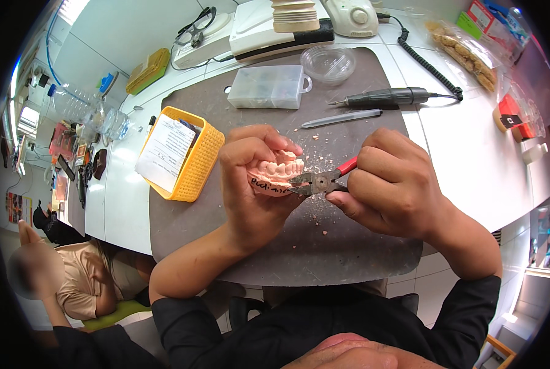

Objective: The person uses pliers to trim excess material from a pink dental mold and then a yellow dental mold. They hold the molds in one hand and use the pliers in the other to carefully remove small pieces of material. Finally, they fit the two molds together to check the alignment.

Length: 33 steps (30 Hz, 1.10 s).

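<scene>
A pale pink plaster dental model (275, 174), with a row of teeth and dark handwriting on its base, is gripped in my left hand (247, 178). My right hand (398, 184) is wrapped round a pair of red-handled cutting pliers (322, 182). The jaws of the pliers meet the model's right edge, low by its base; whether they are closed on the plaster I cannot tell. Plaster crumbs (315, 212) lie scattered on the grey mat (275, 252) beneath both hands.
Left stands a yellow basket (210, 154) holding a paper slip (166, 154). Beyond my hands are a clear plastic case (266, 87), a round clear container (328, 64), a pen (341, 119) and a corded handpiece (386, 97). A seated person (84, 277) is at the lower left.
</scene>
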Motion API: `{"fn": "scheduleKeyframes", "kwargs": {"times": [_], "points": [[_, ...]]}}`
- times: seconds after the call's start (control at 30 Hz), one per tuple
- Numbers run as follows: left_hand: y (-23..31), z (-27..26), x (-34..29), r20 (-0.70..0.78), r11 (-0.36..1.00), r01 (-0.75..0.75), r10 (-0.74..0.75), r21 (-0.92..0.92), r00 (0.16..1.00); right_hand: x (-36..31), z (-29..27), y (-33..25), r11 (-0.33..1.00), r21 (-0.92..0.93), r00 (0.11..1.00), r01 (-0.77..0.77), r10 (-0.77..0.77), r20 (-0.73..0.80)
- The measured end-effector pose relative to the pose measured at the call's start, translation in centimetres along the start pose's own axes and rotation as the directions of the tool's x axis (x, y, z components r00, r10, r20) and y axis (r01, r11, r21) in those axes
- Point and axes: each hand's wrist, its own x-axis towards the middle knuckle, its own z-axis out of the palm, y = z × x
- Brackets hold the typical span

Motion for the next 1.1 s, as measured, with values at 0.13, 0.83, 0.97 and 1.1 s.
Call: {"fn": "scheduleKeyframes", "kwargs": {"times": [0.13,0.83,0.97,1.1], "points": [[0.1,0.2,-0.1,-0.005,0.997,0.032,-0.032,-0.063,0.999,0.1,0.4,0.0,0.997,0.070,0.999,0.018,-0.016,-0.032],[0.4,-0.5,0.2,0.060,0.993,0.037,-0.044,0.114,0.997,0.4,-0.4,0.1,0.998,-0.064,1.000,-0.022,0.021,-0.007],[0.6,-0.6,0.2,0.067,0.981,0.022,-0.036,0.192,0.997,0.3,-0.4,0.1,0.997,-0.077,1.000,-0.010,0.011,0.012],[0.6,-0.8,0.4,0.087,0.955,-0.046,0.021,0.292,0.996,0.0,-0.1,0.0,0.999,-0.042,0.999,-0.033,0.033,0.018]]}}
